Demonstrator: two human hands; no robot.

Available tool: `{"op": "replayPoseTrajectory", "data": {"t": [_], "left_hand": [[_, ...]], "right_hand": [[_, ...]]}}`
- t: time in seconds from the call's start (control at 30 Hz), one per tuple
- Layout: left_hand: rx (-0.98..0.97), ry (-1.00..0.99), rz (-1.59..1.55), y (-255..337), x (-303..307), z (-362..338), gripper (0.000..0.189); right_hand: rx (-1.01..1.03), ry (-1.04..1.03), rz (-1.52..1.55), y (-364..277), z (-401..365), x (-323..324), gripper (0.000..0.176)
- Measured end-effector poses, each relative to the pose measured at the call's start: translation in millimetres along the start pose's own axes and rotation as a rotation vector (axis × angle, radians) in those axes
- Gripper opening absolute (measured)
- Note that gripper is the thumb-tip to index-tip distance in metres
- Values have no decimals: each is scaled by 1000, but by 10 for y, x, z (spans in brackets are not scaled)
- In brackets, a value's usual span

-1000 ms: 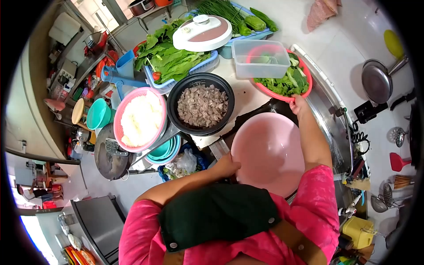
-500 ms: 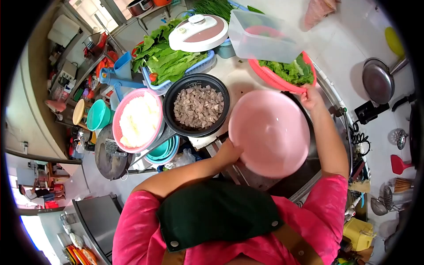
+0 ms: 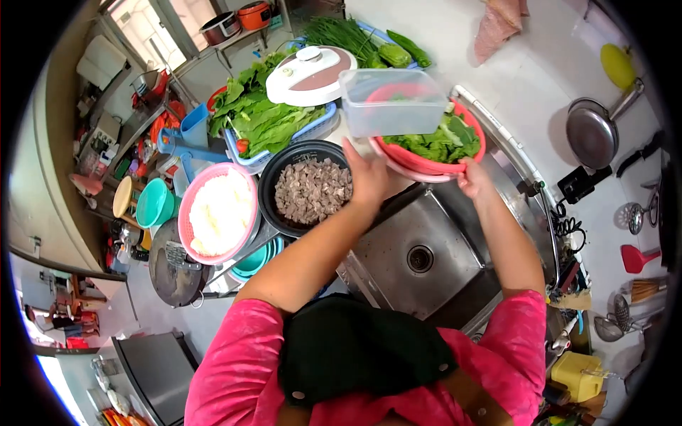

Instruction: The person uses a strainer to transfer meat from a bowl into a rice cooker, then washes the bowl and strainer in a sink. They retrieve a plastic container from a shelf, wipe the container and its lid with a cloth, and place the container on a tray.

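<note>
My right hand pinches the near right rim of a red basket filled with leafy greens. The pink basin shows as a pale rim beneath this basket. Close to the basin's left side, my left hand has its fingers stretched out, beside the black pot of chopped meat. A clear plastic container overlaps the basket's far left part in this view.
Directly before me is a steel sink with a drain. At left stand a pink colander of white food and a blue basket of leaves. A white-and-brown lid rests behind; pans and utensils hang at right.
The pink basin has gone from over the sink to under the red basket, uncovering the sink. My left hand has moved forward and let go of the basin's near rim.
</note>
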State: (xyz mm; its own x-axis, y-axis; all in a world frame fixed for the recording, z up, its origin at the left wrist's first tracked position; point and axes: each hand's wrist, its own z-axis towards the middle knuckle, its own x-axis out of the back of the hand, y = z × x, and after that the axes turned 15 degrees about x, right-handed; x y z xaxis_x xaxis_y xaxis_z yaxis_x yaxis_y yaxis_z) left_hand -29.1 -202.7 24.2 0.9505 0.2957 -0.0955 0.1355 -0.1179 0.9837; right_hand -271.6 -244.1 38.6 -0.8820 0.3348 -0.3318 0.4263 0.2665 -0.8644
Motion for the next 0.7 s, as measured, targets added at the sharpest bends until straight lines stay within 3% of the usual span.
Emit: {"op": "replayPoseTrajectory", "data": {"t": [0.03, 0.07, 0.13, 0.17, 0.23, 0.33, 0.47, 0.53, 0.57, 0.63, 0.67, 0.7], "left_hand": [[-292, 220, 255, 282, -4, 2, 76], [-303, 201, 250, 330, 31, 148, 76], [-140, 37, 227, 420, 127, 417, 65], [-158, 14, 221, 484, 175, 449, 65], [117, -181, 257, 571, 274, 439, 52], [112, -344, 168, 428, 371, 460, 43], [219, -397, 153, 613, 508, 175, 38], [206, -565, 147, 667, 672, 129, 38], [222, -563, 138, 798, 762, -12, 40], [231, -610, 65, 858, 951, -102, 41], [217, -634, 69, 913, 1046, -183, 41], [202, -622, 53, 955, 1134, -247, 39]], "right_hand": [[5, 3, -34, 10, -35, -42, 17], [48, -4, 27, 82, -15, -103, 25], [227, 31, -215, 45, -179, -190, 33], [251, 46, -207, 22, -161, -88, 33], [319, -160, -856, 5, -68, 195, 33], [267, -36, -804, -101, -393, 260, 29], [489, 10, -837, -434, -1019, 238, 21], [894, 104, -1205, -664, -1218, 284, 21], [926, 173, -1203, -887, -1451, 210, 21], [1306, 326, -1234, -1328, -2153, -85, 27], [1349, 333, -1184, -1564, -2440, -182, 29], [1587, 430, -1237, -1782, -2641, -237, 28]]}}
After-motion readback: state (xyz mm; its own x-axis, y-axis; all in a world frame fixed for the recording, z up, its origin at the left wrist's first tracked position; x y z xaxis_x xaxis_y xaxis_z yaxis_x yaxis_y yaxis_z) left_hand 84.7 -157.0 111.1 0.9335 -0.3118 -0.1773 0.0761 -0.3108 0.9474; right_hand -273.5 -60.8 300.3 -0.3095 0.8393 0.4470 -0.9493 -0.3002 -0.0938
